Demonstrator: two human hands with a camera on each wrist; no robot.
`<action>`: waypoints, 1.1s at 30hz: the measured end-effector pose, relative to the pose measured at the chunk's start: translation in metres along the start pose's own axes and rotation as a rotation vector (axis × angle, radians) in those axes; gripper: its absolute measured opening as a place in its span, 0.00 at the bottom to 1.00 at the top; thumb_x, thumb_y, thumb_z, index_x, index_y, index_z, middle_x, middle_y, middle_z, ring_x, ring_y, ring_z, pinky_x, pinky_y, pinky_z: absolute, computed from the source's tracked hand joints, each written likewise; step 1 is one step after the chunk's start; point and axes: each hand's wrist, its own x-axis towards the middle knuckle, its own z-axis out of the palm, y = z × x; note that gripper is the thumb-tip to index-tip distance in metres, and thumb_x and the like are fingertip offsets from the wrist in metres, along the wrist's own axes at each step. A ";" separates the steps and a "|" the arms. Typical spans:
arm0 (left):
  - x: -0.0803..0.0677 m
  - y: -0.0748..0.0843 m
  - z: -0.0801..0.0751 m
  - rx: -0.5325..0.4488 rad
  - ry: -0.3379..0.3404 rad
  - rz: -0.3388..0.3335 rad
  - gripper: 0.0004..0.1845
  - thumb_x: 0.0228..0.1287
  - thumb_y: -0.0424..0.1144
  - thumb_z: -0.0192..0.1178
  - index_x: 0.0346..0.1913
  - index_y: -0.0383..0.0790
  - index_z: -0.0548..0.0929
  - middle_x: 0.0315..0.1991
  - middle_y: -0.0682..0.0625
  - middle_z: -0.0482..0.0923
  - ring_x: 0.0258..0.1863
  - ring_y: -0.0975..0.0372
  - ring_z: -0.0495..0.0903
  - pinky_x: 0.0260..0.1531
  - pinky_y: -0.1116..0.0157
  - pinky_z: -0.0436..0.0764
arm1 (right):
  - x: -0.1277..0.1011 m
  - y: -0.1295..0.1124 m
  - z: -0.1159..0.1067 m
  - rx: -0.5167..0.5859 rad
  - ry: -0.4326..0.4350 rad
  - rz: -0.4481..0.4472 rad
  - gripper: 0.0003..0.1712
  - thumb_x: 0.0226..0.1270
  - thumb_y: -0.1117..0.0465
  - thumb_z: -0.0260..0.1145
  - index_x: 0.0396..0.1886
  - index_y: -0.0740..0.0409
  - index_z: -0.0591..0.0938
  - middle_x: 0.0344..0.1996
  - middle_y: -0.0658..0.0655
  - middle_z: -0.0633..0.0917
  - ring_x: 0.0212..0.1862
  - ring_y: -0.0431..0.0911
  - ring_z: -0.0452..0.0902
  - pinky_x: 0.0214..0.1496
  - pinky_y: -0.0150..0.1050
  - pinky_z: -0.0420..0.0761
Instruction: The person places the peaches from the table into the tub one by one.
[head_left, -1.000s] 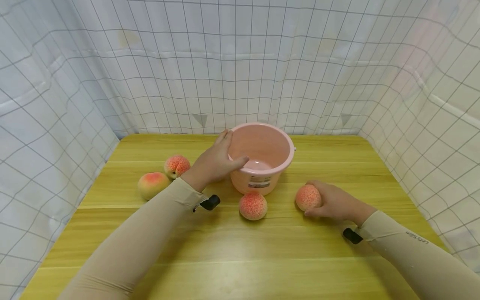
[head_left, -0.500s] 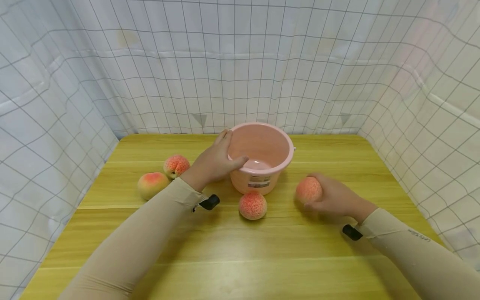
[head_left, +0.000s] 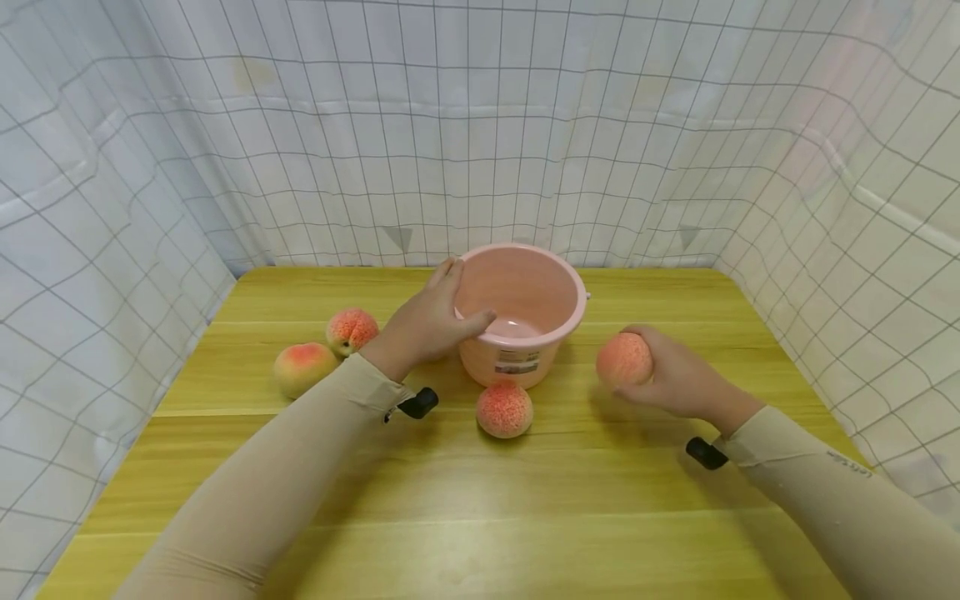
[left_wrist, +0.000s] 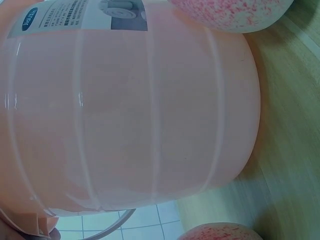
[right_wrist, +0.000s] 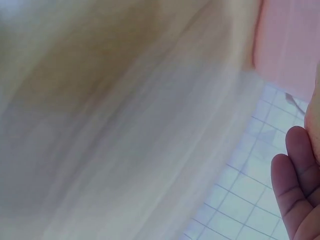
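Observation:
My left hand grips the left rim of a pink plastic bucket, thumb over the inside edge. The bucket's ribbed wall and printed label fill most of the left wrist view. To the right of it, my right hand holds a fuzzy pink peach between thumb and fingers, raised over the table. Only a sliver of that peach and some fingers show in the right wrist view. Another peach sits on the table right in front of the bucket. Nothing shows inside the bucket.
Beyond my left forearm lie two more peaches, a yellowish one and a redder one. The wooden table is walled on the back and sides by a white checked curtain.
My right hand has lifted its peach off the table, up and slightly away. My left hand, the bucket and the other peaches have stayed in place.

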 end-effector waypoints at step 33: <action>0.000 0.000 -0.001 0.020 0.002 0.006 0.59 0.65 0.72 0.56 0.87 0.44 0.43 0.88 0.45 0.36 0.84 0.42 0.53 0.76 0.37 0.65 | 0.018 -0.039 -0.045 0.011 0.141 -0.066 0.43 0.58 0.57 0.82 0.69 0.63 0.71 0.56 0.64 0.84 0.49 0.57 0.85 0.46 0.51 0.88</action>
